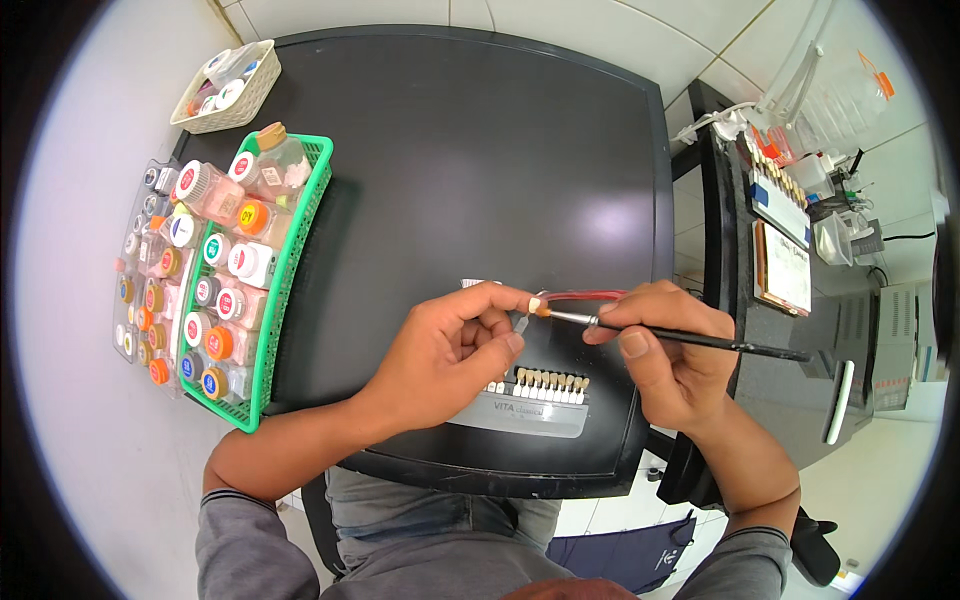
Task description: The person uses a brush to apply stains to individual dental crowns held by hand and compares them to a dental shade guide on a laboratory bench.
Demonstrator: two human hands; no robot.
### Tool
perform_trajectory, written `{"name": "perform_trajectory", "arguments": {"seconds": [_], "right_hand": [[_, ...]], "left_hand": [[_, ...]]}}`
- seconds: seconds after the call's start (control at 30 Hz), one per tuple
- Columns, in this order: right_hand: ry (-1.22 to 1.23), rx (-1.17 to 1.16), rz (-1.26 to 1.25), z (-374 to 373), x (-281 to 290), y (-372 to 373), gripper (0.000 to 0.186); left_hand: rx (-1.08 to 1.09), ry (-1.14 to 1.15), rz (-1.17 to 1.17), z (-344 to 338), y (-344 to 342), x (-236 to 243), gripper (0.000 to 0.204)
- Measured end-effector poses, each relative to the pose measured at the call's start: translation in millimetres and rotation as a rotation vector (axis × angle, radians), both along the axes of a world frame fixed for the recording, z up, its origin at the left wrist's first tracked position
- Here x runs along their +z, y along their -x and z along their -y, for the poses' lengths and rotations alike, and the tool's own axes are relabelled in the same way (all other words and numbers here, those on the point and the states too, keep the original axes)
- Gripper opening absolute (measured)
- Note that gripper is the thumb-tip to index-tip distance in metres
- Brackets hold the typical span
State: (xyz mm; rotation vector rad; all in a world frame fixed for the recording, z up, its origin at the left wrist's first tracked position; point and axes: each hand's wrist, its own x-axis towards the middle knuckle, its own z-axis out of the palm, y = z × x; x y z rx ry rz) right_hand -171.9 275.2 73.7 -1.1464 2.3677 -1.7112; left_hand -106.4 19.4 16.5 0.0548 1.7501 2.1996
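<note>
Currently, my right hand (680, 355) is clamped on a slim brush (575, 318), thumb and fingers together around it, its black handle pointing away to the right. The brush's tip meets a small pale piece (541, 307) at the index fingertip of my left hand (455, 345); those fingers are curled, but I cannot tell how firmly they pinch it. Both brush and piece are over the dark tabletop (450, 150). Just beside my left hand lies a grey shade guide (535, 415) with tooth-shaped tabs, and farther left stands a green basket (289, 270) of jars (243, 262).
</note>
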Motion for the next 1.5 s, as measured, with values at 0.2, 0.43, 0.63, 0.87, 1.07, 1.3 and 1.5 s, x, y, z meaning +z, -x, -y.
{"name": "perform_trajectory", "arguments": {"seconds": [0.2,0.43,0.63,0.87,1.07,1.3,1.5], "right_hand": [[-0.111,-0.118,-0.139,3,4,2,0.012],[-0.21,-0.051,-0.149,5,9,-6,0.011],[-0.097,-0.04,-0.166,2,3,-4,0.012],[-0.105,-0.011,-0.22,2,4,-3,0.014],[-0.135,-0.075,-0.313,3,-3,14,0.021],[-0.236,0.029,-0.368,10,-7,13,0.03],[-0.229,0.091,-0.32,7,-11,13,0.026]], "left_hand": [[-0.04,-0.025,0.003,-2,-3,1,0.044],[-0.021,-0.038,0.028,-5,-1,4,0.046],[-0.021,-0.056,0.015,-5,-1,1,0.046],[-0.04,-0.029,0.01,-4,-1,3,0.045],[-0.073,-0.014,0.016,-1,0,2,0.042],[-0.135,-0.212,0.072,1,0,-6,0.038],[-0.142,-0.222,0.062,0,-1,-9,0.037]]}}
